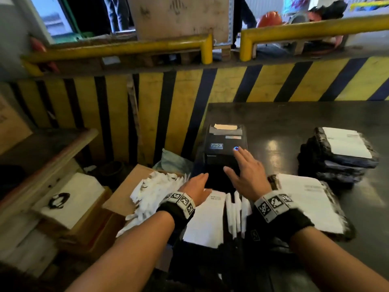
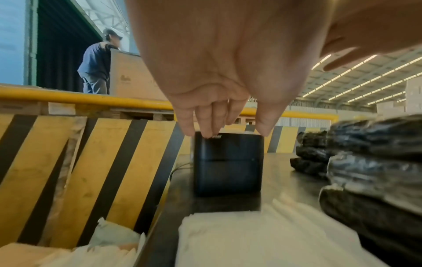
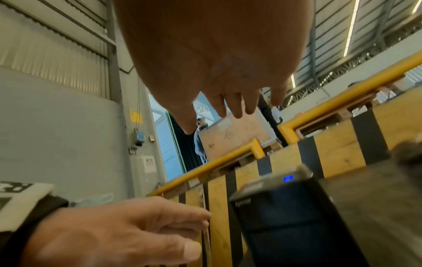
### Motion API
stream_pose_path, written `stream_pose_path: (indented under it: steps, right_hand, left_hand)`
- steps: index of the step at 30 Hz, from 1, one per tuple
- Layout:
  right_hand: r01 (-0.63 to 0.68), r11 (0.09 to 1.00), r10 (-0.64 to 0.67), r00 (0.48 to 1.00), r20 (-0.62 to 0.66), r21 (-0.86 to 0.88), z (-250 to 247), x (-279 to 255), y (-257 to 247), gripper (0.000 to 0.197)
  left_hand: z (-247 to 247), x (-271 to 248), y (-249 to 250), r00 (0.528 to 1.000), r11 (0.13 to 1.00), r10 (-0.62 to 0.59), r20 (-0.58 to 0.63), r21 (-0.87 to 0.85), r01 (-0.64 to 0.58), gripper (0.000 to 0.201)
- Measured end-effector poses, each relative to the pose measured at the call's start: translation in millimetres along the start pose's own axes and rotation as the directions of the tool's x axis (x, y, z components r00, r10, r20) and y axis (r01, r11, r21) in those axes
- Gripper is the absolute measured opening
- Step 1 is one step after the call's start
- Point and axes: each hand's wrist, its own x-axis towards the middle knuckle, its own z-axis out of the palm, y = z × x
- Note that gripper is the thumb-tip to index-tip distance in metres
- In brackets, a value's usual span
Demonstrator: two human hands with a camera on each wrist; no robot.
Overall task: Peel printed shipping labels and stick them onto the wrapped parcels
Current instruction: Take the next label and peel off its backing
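Both hands empty, fingers spread: right hand (image 1: 246, 175) reaching over printer (image 1: 224, 144) at frame centre, prob. for next label (image 1: 226, 126) in its slot; left hand (image 1: 196, 187) hovers above parcel (image 1: 202, 224) at lower centre.

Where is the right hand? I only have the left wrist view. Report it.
Observer: The right hand is open, fingers spread above the label printer, with the fingertips near its lit blue button. I cannot tell whether they touch it.
Operator: Check the printer's top slot.
Observer: A printed label sticks out of the slot, not yet taken.
Operator: Describe the top of the far parcel stack.
Observer: The far parcel stack has a stuck label on its top parcel.
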Motion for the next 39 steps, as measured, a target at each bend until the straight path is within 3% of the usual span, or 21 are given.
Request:
stream_pose_path:
  steps: [4, 8, 11, 14, 19, 21, 24, 27, 32, 35, 37, 39]
  right_hand:
    - [-0.090, 0.991, 0.107, 0.974, 0.199, -0.094, 69, 0, -10, 0.064]
    - [-0.157, 0.965, 0.222, 0.917, 0.330, -0.212, 119, -11, -8, 0.065]
    - [-0.251, 0.940, 0.321, 0.882, 0.344, -0.231, 138, -19, -9, 0.066]
    - [-0.357, 0.900, 0.421, 0.863, 0.279, -0.251, 144, -24, -9, 0.063]
    - [-0.626, 0.768, 0.637, 0.721, 0.275, -0.137, 153, -16, 7, 0.077]
    - [-0.665, 0.740, 0.658, 0.686, 0.311, -0.099, 155, -14, 14, 0.064]
    - [-0.724, 0.689, 0.680, 0.660, 0.318, 0.030, 152, -15, 22, 0.030]
    - [-0.721, 0.685, 0.669, 0.679, 0.304, 0.104, 147, -18, 25, 0.027]
    - [-0.609, 0.792, 0.573, 0.770, 0.282, 0.054, 132, -19, 27, 0.029]
    - [-0.547, 0.829, 0.513, 0.826, 0.236, 0.113, 119, -19, 28, 0.026]
    - [-0.488, 0.836, 0.446, 0.871, 0.206, 0.252, 106, -17, 24, 0.018]
    - [-0.432, 0.774, 0.394, 0.901, 0.181, 0.464, 95, -12, 17, 0.017]
  left_hand:
    - [32, -1, -51, 0.991, 0.998, 0.017, 0.133, 0.051, -0.024, 0.068]
    - [53, -7, -74, 0.971, 0.984, 0.139, 0.192, 0.086, -0.158, 0.069]
    - [60, -7, -85, 0.951, 0.969, 0.200, 0.235, 0.098, -0.228, 0.067]
    - [61, -7, -91, 0.935, 0.963, 0.231, 0.270, 0.075, -0.259, 0.066]
    - [62, -6, -98, 0.929, 0.961, 0.259, 0.262, 0.026, -0.276, 0.063]
    - [62, -8, -99, 0.931, 0.962, 0.259, 0.258, 0.012, -0.271, 0.063]
    - [62, -9, -102, 0.927, 0.963, 0.257, 0.272, 0.001, -0.268, 0.064]
    - [63, -7, -104, 0.924, 0.965, 0.254, 0.287, -0.015, -0.261, 0.066]
    - [65, -5, -106, 0.924, 0.963, 0.262, 0.279, -0.012, -0.270, 0.070]
    - [61, -4, -106, 0.926, 0.962, 0.268, 0.267, -0.023, -0.271, 0.067]
    - [53, 4, -105, 0.930, 0.955, 0.294, 0.221, -0.102, -0.278, 0.062]
    - [38, 16, -101, 0.947, 0.937, 0.282, 0.152, -0.255, -0.238, 0.055]
